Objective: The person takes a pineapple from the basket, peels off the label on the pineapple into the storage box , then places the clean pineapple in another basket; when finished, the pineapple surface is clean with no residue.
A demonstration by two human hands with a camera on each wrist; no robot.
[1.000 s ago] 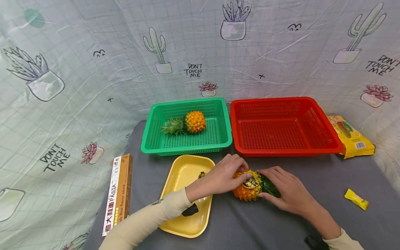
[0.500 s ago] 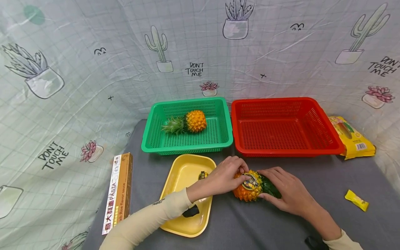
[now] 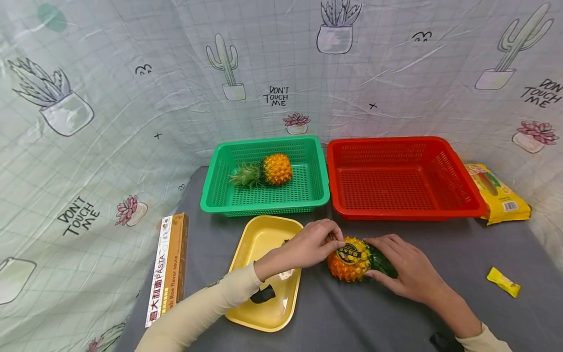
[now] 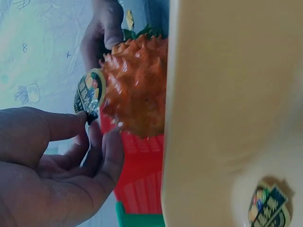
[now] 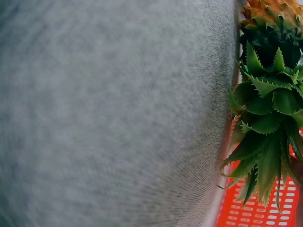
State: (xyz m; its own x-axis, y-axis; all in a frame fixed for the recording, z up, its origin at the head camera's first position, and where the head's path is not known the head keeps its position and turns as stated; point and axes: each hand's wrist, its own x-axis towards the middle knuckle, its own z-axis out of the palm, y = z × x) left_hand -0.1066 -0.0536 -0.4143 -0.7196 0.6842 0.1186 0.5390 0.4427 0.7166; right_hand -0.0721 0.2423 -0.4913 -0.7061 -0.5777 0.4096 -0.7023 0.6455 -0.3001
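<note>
An orange pineapple (image 3: 345, 271) lies on the grey cloth with its green crown to the right. My right hand (image 3: 406, 266) holds it at the crown end, fingers and thumb on either side. On the fruit's upper side is a round black-and-gold sticker (image 3: 349, 254). My left hand (image 3: 310, 244) pinches the sticker's edge between thumb and fingers. In the left wrist view, the sticker (image 4: 90, 92) stands up at the fruit's side, partly away from the skin. The right wrist view shows the crown's leaves (image 5: 270, 113).
Under my left forearm is a yellow tray (image 3: 246, 234); a similar sticker (image 4: 270, 205) lies in it. Behind stand a green basket (image 3: 264, 209) with another pineapple (image 3: 277, 169) and a red basket (image 3: 404, 213). Around lie a pasta box (image 3: 169, 269), a yellow bag (image 3: 506, 198) and a yellow packet (image 3: 503, 282).
My left hand has drawn back slightly to the left, its thumb off the sticker's middle and now at its left edge, so more of the sticker shows. My right hand has stayed on the pineapple.
</note>
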